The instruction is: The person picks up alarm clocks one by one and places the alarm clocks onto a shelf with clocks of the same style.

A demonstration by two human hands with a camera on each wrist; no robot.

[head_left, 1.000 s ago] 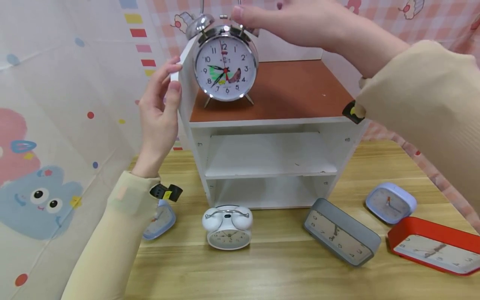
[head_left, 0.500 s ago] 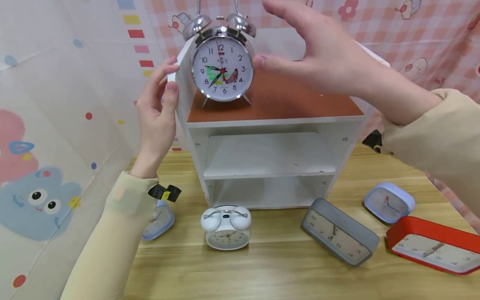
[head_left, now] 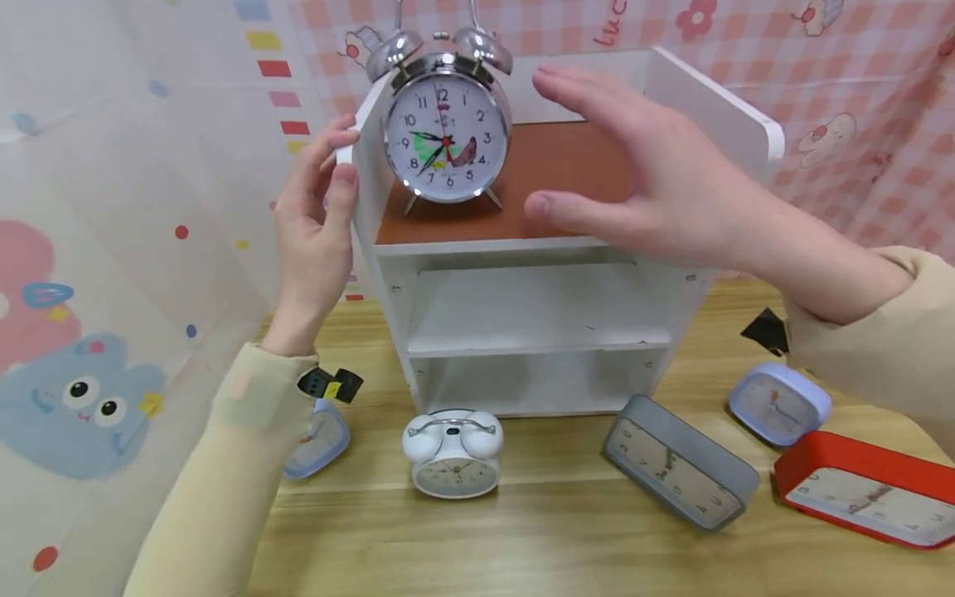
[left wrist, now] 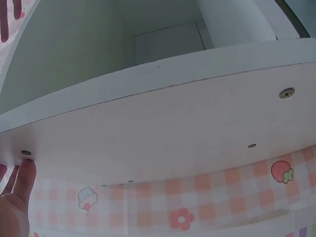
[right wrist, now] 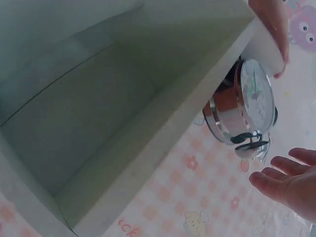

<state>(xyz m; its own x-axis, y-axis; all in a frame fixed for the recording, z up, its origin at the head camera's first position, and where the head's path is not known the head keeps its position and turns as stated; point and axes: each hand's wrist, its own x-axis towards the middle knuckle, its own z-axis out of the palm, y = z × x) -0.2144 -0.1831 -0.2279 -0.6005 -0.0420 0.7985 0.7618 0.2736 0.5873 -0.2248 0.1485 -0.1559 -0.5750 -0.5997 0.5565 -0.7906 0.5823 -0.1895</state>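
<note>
A silver twin-bell alarm clock (head_left: 448, 137) stands upright on the brown top board at the left end of a small white shelf (head_left: 537, 342). My left hand (head_left: 317, 232) grips the front edge of the shelf's left side panel (head_left: 366, 178), beside the clock; in the left wrist view its fingers (left wrist: 24, 180) touch the panel's outer face. To the right of the clock, my right hand (head_left: 656, 170) hangs over the top board, thumb and fingers spread apart, holding nothing. The right wrist view shows the clock (right wrist: 254, 94) near that hand's fingertips, with a gap between.
On the wooden table (head_left: 537, 531) in front lie a white twin-bell clock (head_left: 453, 456), a grey clock (head_left: 681, 464), a red clock (head_left: 865, 489) and a lavender clock (head_left: 779, 404). A blue clock (head_left: 321, 439) is partly behind my left sleeve. Patterned cloth (head_left: 149, 207) surrounds the table.
My right hand has let go of the silver clock's top and moved down and to the right, away from it. The clock and my left hand have stayed put.
</note>
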